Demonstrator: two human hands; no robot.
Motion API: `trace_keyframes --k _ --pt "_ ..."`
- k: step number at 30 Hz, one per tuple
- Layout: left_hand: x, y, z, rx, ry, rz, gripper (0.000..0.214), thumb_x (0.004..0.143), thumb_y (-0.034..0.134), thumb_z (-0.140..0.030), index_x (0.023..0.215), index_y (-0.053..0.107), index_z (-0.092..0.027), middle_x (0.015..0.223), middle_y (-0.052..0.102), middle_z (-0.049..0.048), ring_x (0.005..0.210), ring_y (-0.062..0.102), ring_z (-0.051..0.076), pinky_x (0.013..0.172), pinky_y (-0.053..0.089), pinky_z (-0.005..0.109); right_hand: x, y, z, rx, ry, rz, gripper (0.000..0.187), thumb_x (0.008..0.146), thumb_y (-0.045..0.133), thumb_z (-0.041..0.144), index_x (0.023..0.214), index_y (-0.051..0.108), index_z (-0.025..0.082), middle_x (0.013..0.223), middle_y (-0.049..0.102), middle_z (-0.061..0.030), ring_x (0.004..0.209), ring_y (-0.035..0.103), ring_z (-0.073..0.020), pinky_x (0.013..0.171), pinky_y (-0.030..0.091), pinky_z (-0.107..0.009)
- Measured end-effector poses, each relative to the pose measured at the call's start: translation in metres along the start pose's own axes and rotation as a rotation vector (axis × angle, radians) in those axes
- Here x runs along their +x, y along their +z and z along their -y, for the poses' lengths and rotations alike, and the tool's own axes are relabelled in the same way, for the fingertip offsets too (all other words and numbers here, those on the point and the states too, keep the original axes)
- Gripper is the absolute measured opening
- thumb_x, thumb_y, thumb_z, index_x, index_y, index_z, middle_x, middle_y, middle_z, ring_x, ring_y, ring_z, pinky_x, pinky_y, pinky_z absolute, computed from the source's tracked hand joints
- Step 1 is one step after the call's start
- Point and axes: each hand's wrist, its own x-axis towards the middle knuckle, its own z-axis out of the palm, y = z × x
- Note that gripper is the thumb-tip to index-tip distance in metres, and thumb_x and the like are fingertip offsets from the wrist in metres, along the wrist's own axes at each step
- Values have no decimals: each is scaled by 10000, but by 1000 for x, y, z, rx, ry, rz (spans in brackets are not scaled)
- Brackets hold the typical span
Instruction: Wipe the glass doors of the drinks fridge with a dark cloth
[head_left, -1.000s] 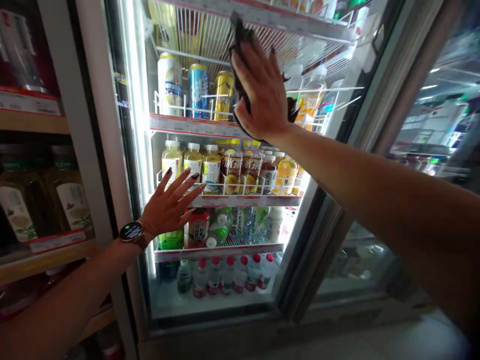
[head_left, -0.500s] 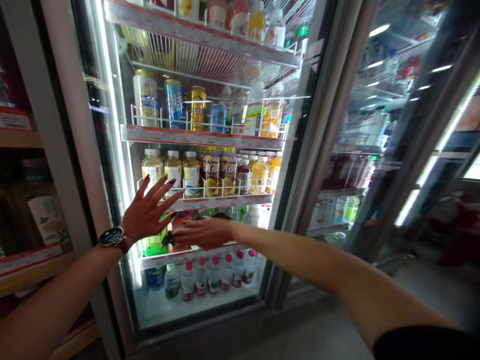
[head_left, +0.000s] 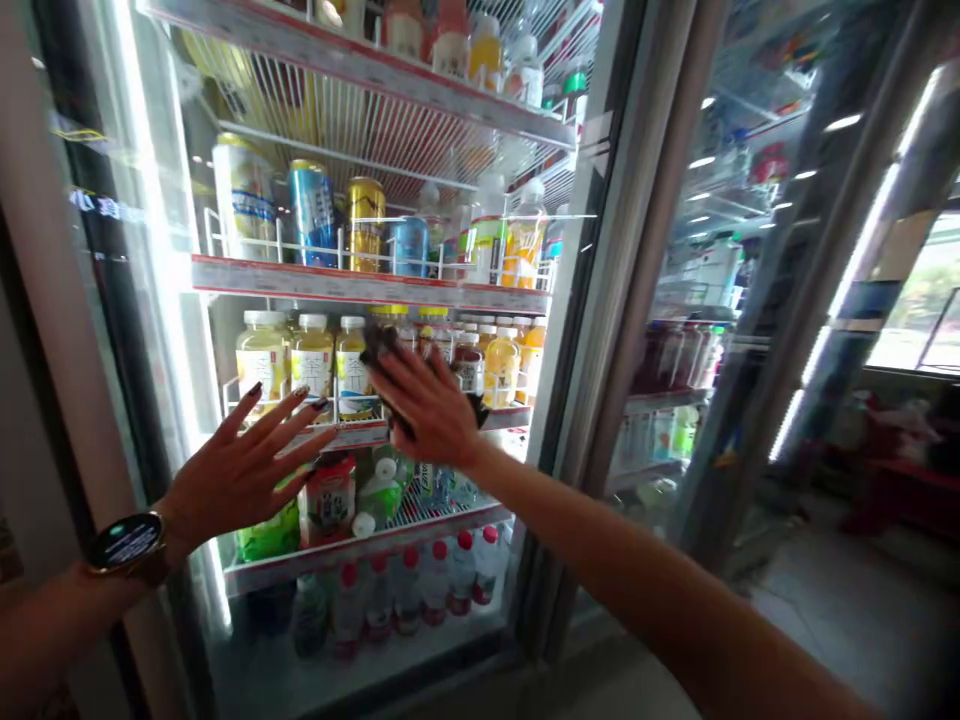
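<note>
My right hand [head_left: 431,405] presses a dark cloth [head_left: 379,350] flat against the glass door [head_left: 180,140] of a lit drinks fridge, at the height of the yellow tea bottles [head_left: 311,355]. Its fingers lie spread over the cloth. My left hand [head_left: 240,465] rests open on the same glass lower left, fingers spread, with a watch [head_left: 127,542] on the wrist. Behind the glass stand cans [head_left: 311,212] on an upper shelf and red-capped bottles [head_left: 420,585] at the bottom.
A metal door frame [head_left: 600,300] runs down the fridge's right side. Further glass-fronted fridges [head_left: 720,300] stand to the right, and bare floor [head_left: 840,620] lies at lower right. A dark frame edge borders the fridge on the left.
My right hand with the cloth swept down the glass from the top shelf to near the bottom, then back up to the middle shelf. My left hand stayed on the glass; the view shifted right.
</note>
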Motion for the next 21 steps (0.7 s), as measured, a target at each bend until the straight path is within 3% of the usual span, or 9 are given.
trace_keyframes --k 2,4,7,10,13,15,18,19,21 --pt "2 -2 2 -4 16 6 667 963 641 -350 1579 391 -304 1536 552 114 1525 412 296 1320 220 580 -54 20 45 26 -278 100 633 973 486 357 1583 425 199 1693 371 -62 1605 269 -262 1321 275 -533" --pt "4 -4 3 -12 29 21 687 960 649 -328 1589 374 -299 1542 545 124 1520 415 311 1302 249 599 -93 28 64 53 -617 147 541 982 506 351 1500 543 200 1641 465 -36 1549 390 -203 1265 388 -405" --pt "5 -6 3 -17 76 56 690 956 648 -263 1589 374 -282 1555 535 125 1527 399 311 1285 276 604 -102 15 25 48 -876 188 478 979 524 280 1452 593 252 1600 522 29 1506 448 -148 1239 400 -328" --pt "3 -4 3 -102 102 74 657 974 603 -281 1588 372 -318 1591 499 96 1567 324 284 1301 236 596 -61 -27 -73 0 -707 221 559 987 490 296 1543 482 243 1644 463 -5 1564 358 -213 1298 309 -443" --pt "-1 1 3 -168 107 86 667 977 544 -338 1607 329 -371 1672 380 55 1599 250 257 1327 159 585 -15 -69 -167 -44 -269 131 652 998 407 297 1639 288 278 1722 314 -19 1615 228 -263 1316 180 -590" --pt "-4 5 4 -162 110 90 682 977 521 -365 1620 296 -386 1703 314 34 1608 225 252 1336 131 575 -3 -77 -194 -85 53 -27 663 1013 319 317 1664 201 273 1744 248 -30 1627 174 -291 1303 120 -658" --pt "-7 8 5 -155 109 75 662 986 507 -356 1616 307 -403 1696 331 8 1603 242 246 1340 149 565 -27 -50 -160 -83 347 -233 698 1011 260 401 1680 133 246 1757 192 -54 1640 83 -321 1290 96 -699" --pt "-7 9 6 -160 105 73 645 990 503 -346 1606 326 -412 1688 347 -6 1599 256 244 1340 158 566 -45 -35 -132 -56 349 -230 719 1000 289 429 1681 141 252 1756 199 -54 1641 74 -327 1292 106 -698" --pt "-6 10 7 -165 103 60 610 991 501 -314 1578 380 -429 1672 376 -38 1589 282 232 1342 170 551 -89 -7 -59 31 198 -52 734 961 402 450 1663 243 305 1724 302 -40 1629 164 -327 1309 166 -653"
